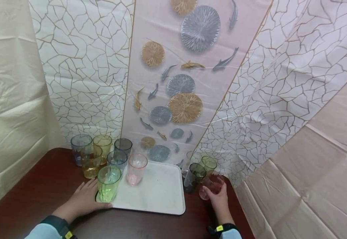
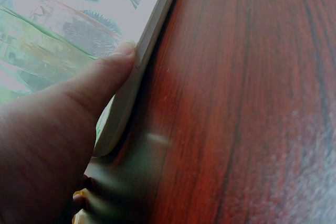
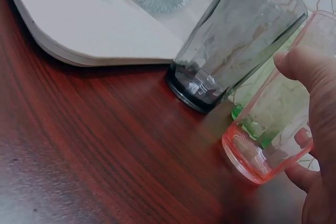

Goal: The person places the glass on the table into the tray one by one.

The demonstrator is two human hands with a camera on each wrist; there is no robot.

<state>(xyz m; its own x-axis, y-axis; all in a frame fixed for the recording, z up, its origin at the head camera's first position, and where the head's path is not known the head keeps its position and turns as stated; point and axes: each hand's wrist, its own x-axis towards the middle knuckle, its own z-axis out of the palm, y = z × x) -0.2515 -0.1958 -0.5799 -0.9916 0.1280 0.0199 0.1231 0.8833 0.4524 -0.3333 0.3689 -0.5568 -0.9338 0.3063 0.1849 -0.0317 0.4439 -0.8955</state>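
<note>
So the right hand (image 1: 218, 197) is wrapped around a see-through pink plastic tumbler (image 1: 211, 186), thumb on one side and fingers on the other. In the right wrist view the tumbler's base looks tipped a bit off the dark red-brown wooden table (image 1: 42, 192), though I can't tell if it's actually clear of the wood. It sits off the right edge of the white rectangular plastic tray (image 1: 161, 189), just beside a smoky grey tumbler (image 1: 193, 177), with a lime green tumbler (image 1: 208, 164) behind the two.

The left hand (image 1: 83, 199) lies flat with its fingers straight, thumb pressed against the tray's near left corner, right beside the light green tumbler (image 1: 108, 183) standing on that corner. It isn't gripping anything.

The key relation: the tray's free middle lies to the left of the pink tumbler, its long side running left to right, and the right hand is clearly the nearer one. A pale pink tumbler (image 1: 136, 168) already stands on the tray, and more tumblers cluster behind its left end.
</note>
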